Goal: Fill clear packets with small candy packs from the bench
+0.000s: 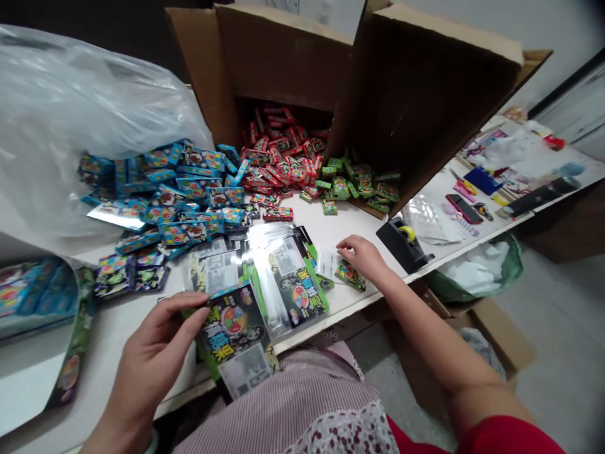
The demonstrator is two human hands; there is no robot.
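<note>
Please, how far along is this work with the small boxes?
Done: a few black printed packets in clear sleeves lie on the table. In hand: the left hand holds another packet; the right hand is at a small green box. Remaining: many blue boxes, red boxes and green boxes lie loose.
</note>
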